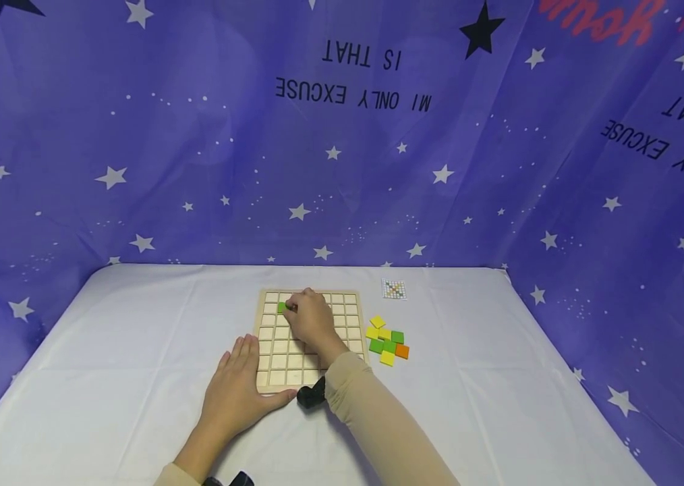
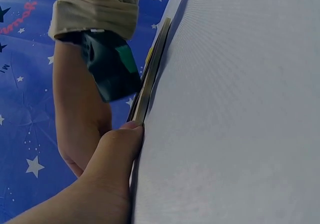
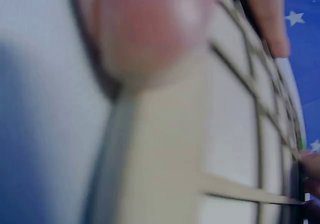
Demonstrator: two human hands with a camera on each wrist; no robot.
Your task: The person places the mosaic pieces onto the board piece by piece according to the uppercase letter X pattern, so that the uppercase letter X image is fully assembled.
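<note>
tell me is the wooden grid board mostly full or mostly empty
Mostly empty: the wooden grid board shows bare cells, with one green tile at the right hand.

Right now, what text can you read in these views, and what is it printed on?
"MY ONLY EXCUSE IS THAT", upside down, in black on the purple star backdrop at centre.
"ONLY EXCUSE ... THAT", upside down, again on the backdrop at right.
Red lettering at the backdrop's top right: cut off, unreadable.
Small card beyond the wooden grid board: coloured pattern, too small to read.
Wrist views: no text.
</note>
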